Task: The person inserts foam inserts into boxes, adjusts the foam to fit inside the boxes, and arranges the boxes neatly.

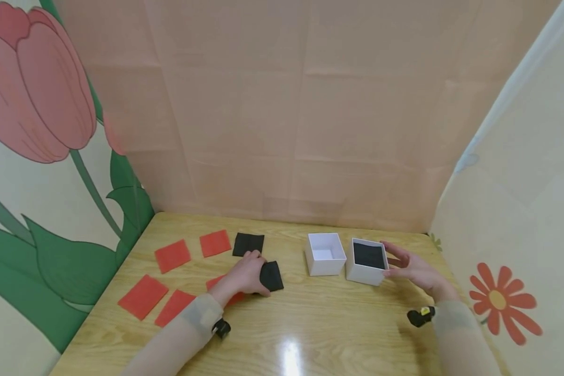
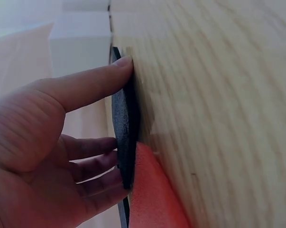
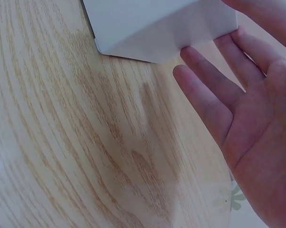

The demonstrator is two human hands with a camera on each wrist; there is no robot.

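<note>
My left hand is over a black cloth square on the table. In the left wrist view the thumb and fingertips press on opposite edges of this black square, which bulges slightly between them. A red cloth square lies right beside it, partly covered by the hand in the head view. My right hand touches the right side of a white box with fairly straight fingers. Black cloth lies inside that box. From the right wrist, the fingertips meet the white box wall.
Another white box, with a bare inside, stands just left of the first. Several red squares are spread over the table's left part. One more black square lies behind my left hand. Printed fabric walls enclose the wooden table.
</note>
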